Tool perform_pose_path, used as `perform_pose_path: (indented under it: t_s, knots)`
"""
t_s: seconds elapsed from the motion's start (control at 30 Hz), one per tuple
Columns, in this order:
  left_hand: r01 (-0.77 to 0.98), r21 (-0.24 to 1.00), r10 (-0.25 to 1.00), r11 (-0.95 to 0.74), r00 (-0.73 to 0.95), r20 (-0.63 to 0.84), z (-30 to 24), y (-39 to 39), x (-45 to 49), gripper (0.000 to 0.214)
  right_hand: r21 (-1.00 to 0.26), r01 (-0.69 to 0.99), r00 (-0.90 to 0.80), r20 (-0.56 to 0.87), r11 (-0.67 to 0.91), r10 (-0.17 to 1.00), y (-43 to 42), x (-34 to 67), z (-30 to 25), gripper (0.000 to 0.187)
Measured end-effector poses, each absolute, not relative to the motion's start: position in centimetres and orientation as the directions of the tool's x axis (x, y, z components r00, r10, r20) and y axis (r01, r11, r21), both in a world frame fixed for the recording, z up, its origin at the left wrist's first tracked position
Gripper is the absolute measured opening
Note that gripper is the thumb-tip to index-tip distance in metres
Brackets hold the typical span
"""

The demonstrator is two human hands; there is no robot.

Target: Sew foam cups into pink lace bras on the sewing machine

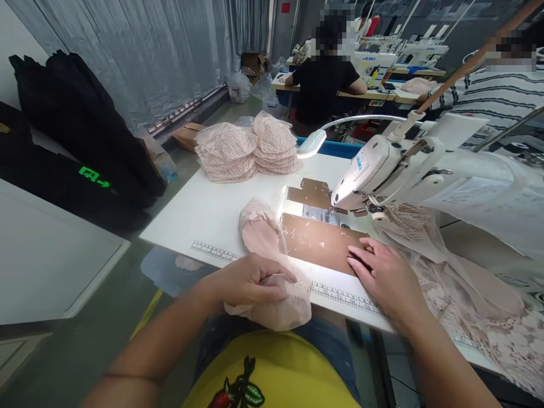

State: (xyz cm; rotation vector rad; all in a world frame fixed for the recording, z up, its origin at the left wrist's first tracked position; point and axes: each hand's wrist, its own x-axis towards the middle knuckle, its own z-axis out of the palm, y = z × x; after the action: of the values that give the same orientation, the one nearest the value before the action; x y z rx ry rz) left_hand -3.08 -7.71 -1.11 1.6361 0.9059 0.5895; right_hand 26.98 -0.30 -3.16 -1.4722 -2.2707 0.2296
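From left to right, beyond it two lace stacks (pixel 229 153) on a white table (pixel 204 207), pinches pale pink cloth (pixel 280 314) at the front edge between left hand's (pixel 255 280) thumb and fingers, and rests right hand (pixel 389 277), with fingers loosely parted, on a brown panel (pixel 318 241) near a sewing machine (pixel 378 164).

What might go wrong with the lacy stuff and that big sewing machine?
The pale fabric in the left hand hangs partly off the table, so it might slip down if let go. The right hand rests near the sewing machine; it could get hurt if it slid underneath. The piled lacy stacks might topple if bumped.
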Motion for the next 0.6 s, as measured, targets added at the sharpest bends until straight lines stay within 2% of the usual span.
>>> perform_pose_path:
  t_s: [0.03,0.07,0.13,0.2,0.27,0.37,0.43,0.53,0.6]
  knots:
    - [0.237,0.963,0.822,-0.127,0.569,-0.032,-0.9,-7.7,-2.4,0.035,-0.446,0.776,-0.374,0.244,0.446,0.895,-0.9,26.8,-2.9,0.036]
    - [0.221,0.96,0.828,-0.171,0.56,0.019,-0.7,-7.6,-1.6,0.033,-0.584,0.672,-0.432,0.191,0.456,0.881,-1.6,26.2,-2.5,0.036]
    - [0.202,0.943,0.843,-0.265,0.522,0.125,-0.4,-7.3,0.1,0.031,-0.824,0.418,-0.626,0.044,0.383,0.778,-3.2,24.2,-1.8,0.038]
    - [0.27,0.891,0.879,-0.366,0.415,0.235,-0.4,-7.0,1.1,0.031,-0.934,0.285,-0.735,-0.07,0.214,0.674,-4.3,22.2,-1.5,0.029]
    - [0.488,0.762,0.903,-0.425,0.29,0.318,-1.0,-6.6,1.1,0.033,-0.959,0.266,-0.75,-0.14,0.102,0.646,-4.8,21.4,-1.7,0.031]
    - [0.822,0.42,0.908,-0.384,0.253,0.335,-3.0,-5.6,-1.0,0.037,-0.98,0.199,-0.669,-0.117,0.025,0.734,-4.7,22.8,-2.6,0.038]
    - [0.898,0.247,0.91,-0.365,0.289,0.296,-4.1,-4.7,-3.4,0.038,-0.995,0.102,-0.561,-0.073,-0.018,0.825,-4.7,24.8,-3.0,0.037]
    - [0.913,0.137,0.915,-0.385,0.359,0.183,-4.1,-2.9,-6.6,0.036,-0.997,-0.049,-0.244,-0.054,-0.068,0.968,-5.4,27.4,-3.0,0.036]
    - [0.94,0.072,0.935,-0.335,0.322,0.148,-3.0,-1.4,-7.5,0.037,-0.988,-0.117,-0.03,-0.103,-0.106,0.994,-6.0,28.3,-2.7,0.037]
